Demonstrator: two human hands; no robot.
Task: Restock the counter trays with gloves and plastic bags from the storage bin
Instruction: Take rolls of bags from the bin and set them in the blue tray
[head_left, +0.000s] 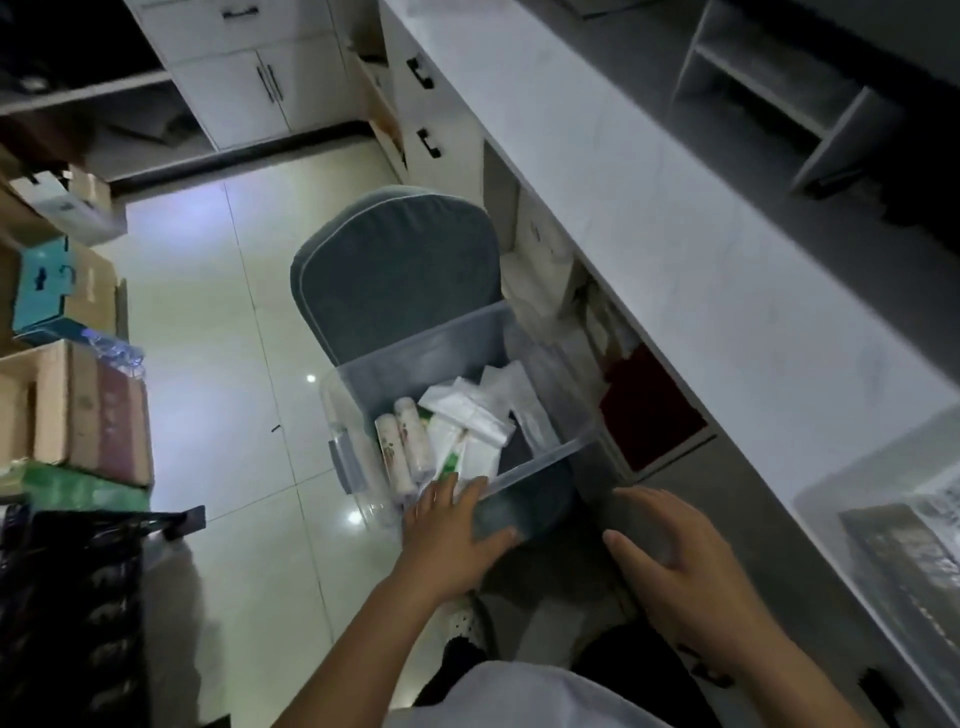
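Down by the bench (649, 218), a clear plastic storage bin (545, 457) sits on the seat of a grey-blue cushioned chair (395, 270), which is pushed up near the bench's open lower shelves. Seen from the head camera, the left hand (452, 540) rests on the bin's near rim, fingers spread over the edge and reaching a little inside, thumb stretched out along the outer wall; it is open, not clamped on anything I can make out. The right hand (670, 561) hovers just beside the bin's near right corner, fingers loosely apart and empty, clear of the plastic. Inside the bin lie two pale rolls (408, 447) side by side against the left wall, and next to them a heap of white packets (470, 415), one with a green stripe; whether these are gloves or bags is hard to tell in the dim light. At the right edge, on the bench top, part of a clear tray (883, 519) shows with something dark and crinkled in it. Cardboard boxes (67, 405) are stacked along the left side over a glossy tiled floor (218, 364). White cabinets (260, 73) with dark handles stand at the far end.
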